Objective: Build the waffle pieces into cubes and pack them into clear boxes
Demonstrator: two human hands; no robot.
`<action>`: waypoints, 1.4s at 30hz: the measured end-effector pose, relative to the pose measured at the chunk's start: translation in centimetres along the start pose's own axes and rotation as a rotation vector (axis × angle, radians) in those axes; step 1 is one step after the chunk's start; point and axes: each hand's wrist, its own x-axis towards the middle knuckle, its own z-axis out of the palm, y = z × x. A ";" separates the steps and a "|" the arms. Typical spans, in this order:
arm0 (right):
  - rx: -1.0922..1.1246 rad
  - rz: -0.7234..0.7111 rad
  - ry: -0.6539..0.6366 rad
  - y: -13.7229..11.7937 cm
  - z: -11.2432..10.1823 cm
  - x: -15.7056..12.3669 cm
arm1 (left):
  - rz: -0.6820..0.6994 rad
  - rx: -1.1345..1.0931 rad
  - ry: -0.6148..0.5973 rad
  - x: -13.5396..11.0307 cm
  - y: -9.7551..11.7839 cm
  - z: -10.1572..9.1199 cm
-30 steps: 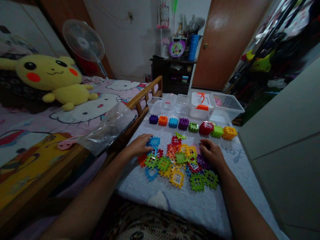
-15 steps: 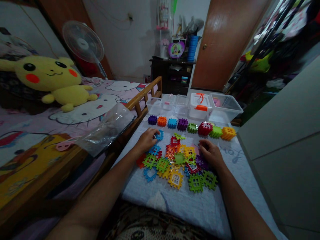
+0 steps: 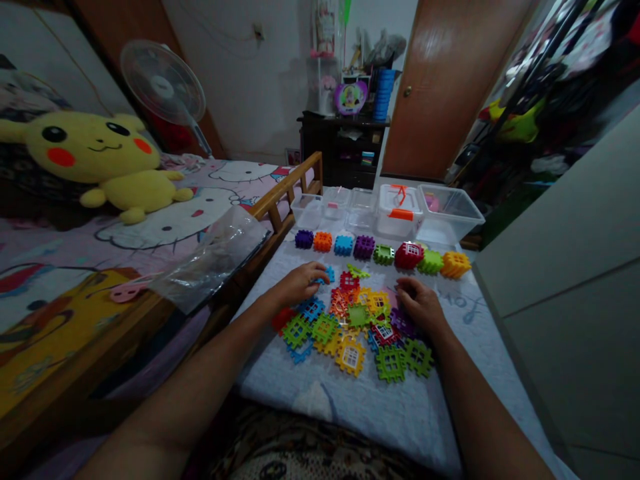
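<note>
While our left hand [image 3: 301,283] pinches a blue tile [image 3: 329,274] between its fingertips at eleven o'clock of the heap [image 3: 357,315], our right hand [image 3: 420,303] rests near three, fingers curled beside a purple tile [image 3: 401,323]; whether it grips anything, we cannot tell. Our left palm faces down. The blue tile has notched edges, like the green, yellow and red squares heaped below it, some with white lattice windows. Beneath us lies a pale blue cloth [image 3: 410,420]. Toward twelve we see a row of coloured stacks [image 3: 365,247], then clear boxes [image 3: 362,210] and a dark cabinet [image 3: 313,150]. At ten sits a yellow plush toy [image 3: 100,150] on the bed [image 3: 200,213], near a fan [image 3: 163,87]; at one, a brown door [image 3: 440,87].
</note>
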 end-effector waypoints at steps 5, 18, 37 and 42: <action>-0.007 -0.007 0.000 0.2 0.0 0.0 | -0.161 0.112 0.027 1.2 0.0 0.2; 0.002 -0.004 -0.006 0.4 0.1 0.1 | -0.151 0.144 0.097 0.8 0.3 0.3; -0.010 0.001 -0.004 0.3 0.1 0.0 | -0.154 0.104 -0.110 -2.6 2.3 0.6; -0.015 0.000 -0.009 0.4 0.0 0.0 | -0.159 0.075 -0.043 -2.2 2.5 1.1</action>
